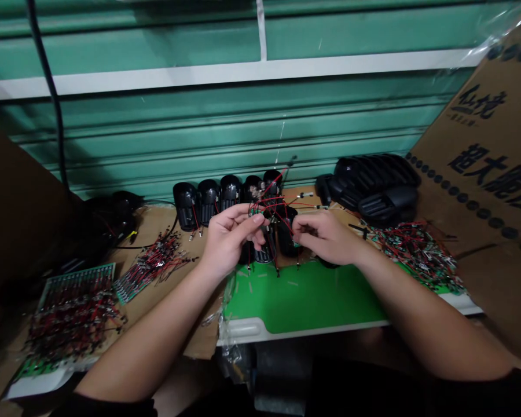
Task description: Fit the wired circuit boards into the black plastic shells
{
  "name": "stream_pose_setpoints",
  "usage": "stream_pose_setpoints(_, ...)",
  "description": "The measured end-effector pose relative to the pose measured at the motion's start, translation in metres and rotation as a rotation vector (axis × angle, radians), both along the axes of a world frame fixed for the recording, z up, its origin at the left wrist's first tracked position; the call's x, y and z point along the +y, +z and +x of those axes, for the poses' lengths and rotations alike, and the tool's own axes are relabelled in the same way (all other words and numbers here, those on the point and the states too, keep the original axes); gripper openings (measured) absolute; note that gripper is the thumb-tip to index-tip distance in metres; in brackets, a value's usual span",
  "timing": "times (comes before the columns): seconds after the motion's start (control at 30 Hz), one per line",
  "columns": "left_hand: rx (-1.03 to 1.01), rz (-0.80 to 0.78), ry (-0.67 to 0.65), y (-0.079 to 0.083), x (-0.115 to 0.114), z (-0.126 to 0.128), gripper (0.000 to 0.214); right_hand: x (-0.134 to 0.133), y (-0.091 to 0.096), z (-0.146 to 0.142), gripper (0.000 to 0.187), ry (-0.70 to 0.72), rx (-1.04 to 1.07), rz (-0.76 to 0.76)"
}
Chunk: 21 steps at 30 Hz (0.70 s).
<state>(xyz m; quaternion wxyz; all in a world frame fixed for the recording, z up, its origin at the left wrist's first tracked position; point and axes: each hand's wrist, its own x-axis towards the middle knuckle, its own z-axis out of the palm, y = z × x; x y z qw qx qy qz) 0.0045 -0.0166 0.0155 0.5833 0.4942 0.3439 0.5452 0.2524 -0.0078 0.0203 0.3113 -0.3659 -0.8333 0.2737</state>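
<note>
Pinching circuit board (257, 212), left hand (226, 236), casings (186, 197) (some trailing wires (195, 215)).

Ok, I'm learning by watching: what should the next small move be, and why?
I'd probably spread the red wires with the right hand while the left hand pinches the small green board: several wires cross close together near the fingers, so they could tangle.

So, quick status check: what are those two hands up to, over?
Left hand: pinching a small green board with red wires. Right hand: fingers curled near the wires, grip unclear. Black casings close behind and below.
</note>
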Motion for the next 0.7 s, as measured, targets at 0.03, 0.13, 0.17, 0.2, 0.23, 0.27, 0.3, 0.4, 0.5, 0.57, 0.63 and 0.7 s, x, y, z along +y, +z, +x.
stream_pose_setpoints(0.03,-0.005,0.009,-0.027,0.001,0.0,-0.003,0.049,0.002,0.001,0.003,0.02,-0.034,0.002,0.003)
stream_pose_setpoints(0.13,0.029,0.025,-0.173,0.002,-0.001,-0.009,0.048,0.009,0.004,0.015,0.017,-0.132,-0.006,0.014)
stream_pose_setpoints(0.17,0.038,0.031,-0.199,0.002,-0.001,-0.011,0.048,0.011,0.004,0.019,0.017,-0.15,-0.021,0.022)
stream_pose_setpoints(0.2,0.035,0.042,-0.198,0.003,-0.002,-0.011,0.047,0.013,0.004,0.022,0.017,-0.157,-0.041,0.032)
stream_pose_setpoints(0.23,0.02,0.056,-0.171,0.003,-0.002,-0.012,0.047,0.015,0.004,0.025,0.017,-0.153,-0.069,0.041)
stream_pose_setpoints(0.27,-0.004,0.073,-0.126,0.003,-0.002,-0.011,0.047,0.017,0.003,0.027,0.017,-0.142,-0.106,0.051)
stream_pose_setpoints(0.3,-0.034,0.086,-0.075,0.004,-0.002,-0.011,0.046,0.018,0.003,0.029,0.017,-0.131,-0.145,0.059)
stream_pose_setpoints(0.4,-0.061,0.109,-0.036,0.007,0.0,-0.012,0.044,0.021,0.002,0.03,0.016,-0.169,-0.182,0.079)
stream_pose_setpoints(0.5,0.2,0.205,-0.182,0.016,0.0,-0.016,0.035,0.024,0.0,0.028,0.019,-0.264,-0.08,0.094)
stream_pose_setpoints(0.57,0.499,0.359,-0.36,0.022,-0.002,-0.019,0.025,0.025,-0.003,0.026,0.024,-0.278,0.032,0.067)
stream_pose_setpoints(0.63,0.769,0.51,-0.529,0.025,-0.006,-0.022,0.016,0.026,-0.004,0.023,0.03,-0.241,0.155,-0.007)
stream_pose_setpoints(0.7,0.961,0.604,-0.619,0.025,-0.009,-0.022,0.012,0.024,-0.005,0.02,0.036,-0.182,0.261,-0.102)
